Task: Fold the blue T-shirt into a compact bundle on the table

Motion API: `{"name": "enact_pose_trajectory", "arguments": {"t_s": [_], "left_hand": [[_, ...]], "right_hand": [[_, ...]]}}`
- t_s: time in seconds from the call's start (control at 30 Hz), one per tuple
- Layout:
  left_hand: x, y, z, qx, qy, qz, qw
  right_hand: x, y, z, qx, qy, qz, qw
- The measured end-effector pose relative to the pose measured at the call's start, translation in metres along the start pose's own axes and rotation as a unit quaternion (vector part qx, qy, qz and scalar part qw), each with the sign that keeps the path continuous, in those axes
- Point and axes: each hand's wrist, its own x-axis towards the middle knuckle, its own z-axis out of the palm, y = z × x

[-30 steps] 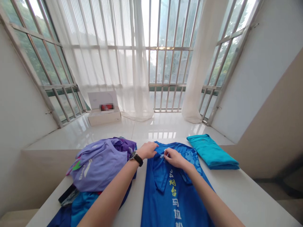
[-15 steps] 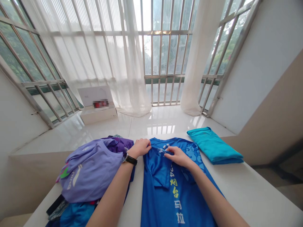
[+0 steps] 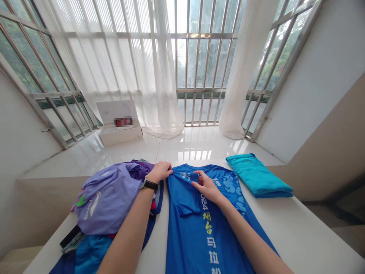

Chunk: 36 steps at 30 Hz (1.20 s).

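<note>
A blue T-shirt with yellow and white characters lies lengthwise on the white table, its left side folded inward. My left hand, with a black watch on the wrist, grips the shirt's top left corner. My right hand pinches a fold of the blue cloth near the collar.
A pile of loose clothes topped by a lilac shirt lies left of the blue shirt. A folded teal shirt rests at the table's far right. Beyond the table, a white box sits on a glossy sill under barred windows and sheer curtains.
Both hands have moved left along the shirt's top edge. The left side of the shirt now lies folded further inward, and the view has shifted a little.
</note>
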Motion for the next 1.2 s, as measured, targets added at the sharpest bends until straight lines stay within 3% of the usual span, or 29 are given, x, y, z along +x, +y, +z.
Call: {"name": "enact_pose_trajectory", "arguments": {"t_s": [0.17,0.3,0.43,0.57,0.67,0.77,1.07,1.2], "left_hand": [[-0.002,0.01,-0.004,0.027,0.022,-0.014,0.999],[-0.021,0.046,-0.02,0.042,0.061,-0.008,0.997],[-0.079,0.092,-0.017,0.037,0.024,0.04,0.998],[-0.163,0.115,0.022,-0.024,0.008,0.045,0.999],[-0.213,0.115,0.057,-0.093,0.023,-0.02,0.995],[-0.242,0.11,0.076,-0.117,0.034,-0.05,0.991],[-0.263,0.093,0.072,-0.141,0.059,-0.055,0.987],[-0.279,0.096,0.082,-0.198,0.123,-0.06,0.971]], "right_hand": [[-0.001,0.0,0.005,-0.041,0.032,-0.008,0.999],[-0.001,0.001,0.007,-0.056,0.044,-0.021,0.997],[-0.001,0.001,0.006,-0.058,0.046,-0.037,0.997],[-0.001,0.002,0.005,-0.059,0.047,-0.042,0.996],[0.002,0.004,0.004,-0.061,0.046,-0.037,0.996],[0.004,0.006,0.003,-0.061,0.043,-0.032,0.997],[0.0,-0.003,-0.002,-0.054,0.06,-0.018,0.997],[-0.002,-0.023,-0.004,-0.049,0.062,-0.001,0.997]]}}
